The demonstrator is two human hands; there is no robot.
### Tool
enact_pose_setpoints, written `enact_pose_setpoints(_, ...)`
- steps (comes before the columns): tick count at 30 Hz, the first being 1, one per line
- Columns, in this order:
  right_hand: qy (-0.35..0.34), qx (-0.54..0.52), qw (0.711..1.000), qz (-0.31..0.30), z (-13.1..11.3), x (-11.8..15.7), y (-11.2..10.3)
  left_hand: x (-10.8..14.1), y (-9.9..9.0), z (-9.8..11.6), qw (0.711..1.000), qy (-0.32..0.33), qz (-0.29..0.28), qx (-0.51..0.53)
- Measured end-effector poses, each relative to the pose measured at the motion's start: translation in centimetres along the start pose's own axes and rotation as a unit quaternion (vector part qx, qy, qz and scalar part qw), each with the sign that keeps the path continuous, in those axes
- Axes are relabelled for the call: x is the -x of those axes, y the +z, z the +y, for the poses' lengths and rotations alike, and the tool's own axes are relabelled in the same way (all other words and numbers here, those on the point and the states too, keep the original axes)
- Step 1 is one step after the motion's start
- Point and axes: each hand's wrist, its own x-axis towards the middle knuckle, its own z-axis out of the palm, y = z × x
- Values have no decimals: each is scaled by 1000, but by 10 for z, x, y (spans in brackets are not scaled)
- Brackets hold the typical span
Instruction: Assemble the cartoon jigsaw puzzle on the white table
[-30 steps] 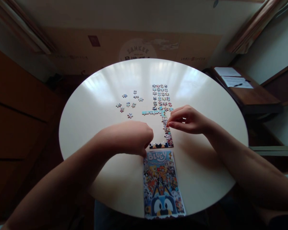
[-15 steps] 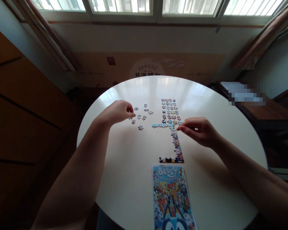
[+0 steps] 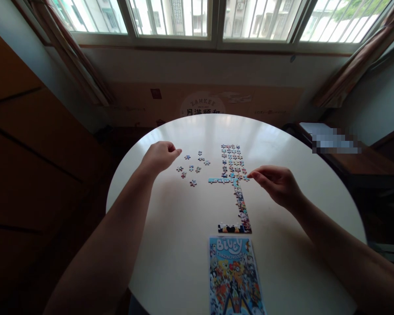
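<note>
Over the left part of the round table, my left hand (image 3: 162,156) is closed, thumb against the curled fingers; anything between them is too small to make out. Several loose puzzle pieces (image 3: 193,183) lie to its right. My right hand (image 3: 276,181) is pinched at the right end of the lowest row, its fingertips at a light blue piece (image 3: 246,178). Rows of separate pieces (image 3: 230,159) lie to the left of and beyond that hand. Below them are a joined light blue strip (image 3: 216,180), a joined column (image 3: 242,203) and a dark bottom strip (image 3: 230,229).
A Bluey picture sheet (image 3: 233,271) lies at the near side of the white table (image 3: 174,245). To the right stands a brown desk (image 3: 364,157) with a blurred-out item on it. Windows and a printed box are beyond the table.
My left hand has drawn back slightly left, away from the loose pieces. My right hand has shifted a little right from the joined strip's corner. The view has tilted up.
</note>
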Motion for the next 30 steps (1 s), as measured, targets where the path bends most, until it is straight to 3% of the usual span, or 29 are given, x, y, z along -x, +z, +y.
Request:
enact_pose_setpoints(4, -1, 15, 1000, 1, -1, 0, 1, -5, 10, -6, 999, 8, 52, 1)
enact_pose_setpoints(13, 0, 9, 1000, -2, -3, 2, 0, -14, 43, -23, 994, -26, 61, 90)
enact_pose_setpoints(19, 4, 3, 1000, -7, -3, 2, 1, -13, 42, -21, 993, -20, 64, 95)
enact_pose_setpoints(30, 6, -7, 1000, -5, -5, 2, 2, -9, 33, -12, 986, -12, 118, 119)
